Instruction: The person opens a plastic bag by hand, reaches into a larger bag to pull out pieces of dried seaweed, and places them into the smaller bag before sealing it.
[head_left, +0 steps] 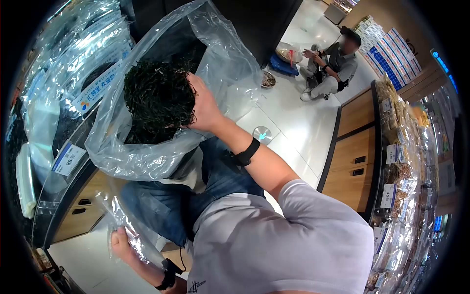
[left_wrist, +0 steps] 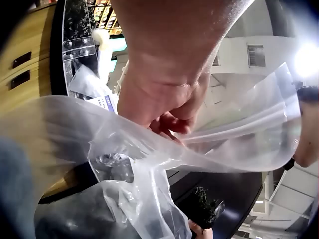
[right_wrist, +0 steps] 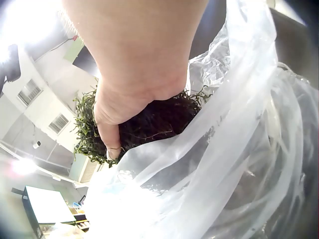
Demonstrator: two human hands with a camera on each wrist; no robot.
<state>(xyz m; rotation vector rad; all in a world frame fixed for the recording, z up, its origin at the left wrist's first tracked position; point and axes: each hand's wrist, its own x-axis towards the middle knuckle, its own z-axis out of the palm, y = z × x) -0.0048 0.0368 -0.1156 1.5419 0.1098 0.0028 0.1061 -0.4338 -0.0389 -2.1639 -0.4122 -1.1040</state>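
A dark green clump of dried, seaweed-like strands (head_left: pixel 159 95) is gripped by my right hand (head_left: pixel 205 105) above the mouth of a large clear plastic bag (head_left: pixel 225 59). More dark strands lie inside that bag. In the right wrist view, the thumb or a finger of the right hand (right_wrist: pixel 119 109) presses into the clump (right_wrist: pixel 154 122), beside the bag's folds (right_wrist: pixel 209 164). Low on the left, my left hand (head_left: pixel 122 244) holds a thin clear bag (head_left: pixel 134 235) with curled fingers. The left wrist view shows the left hand (left_wrist: pixel 164 104) at this bag's film (left_wrist: pixel 239 129).
Packaged goods (head_left: pixel 98 44) and a price tag (head_left: pixel 69 159) line the left display. Another shelf of packets (head_left: pixel 396 181) stands at right, above wooden cabinets (head_left: pixel 350 169). A seated person (head_left: pixel 338 66) is on the floor, near a bowl (head_left: pixel 268 80) and a blue scale-like object (head_left: pixel 284 66).
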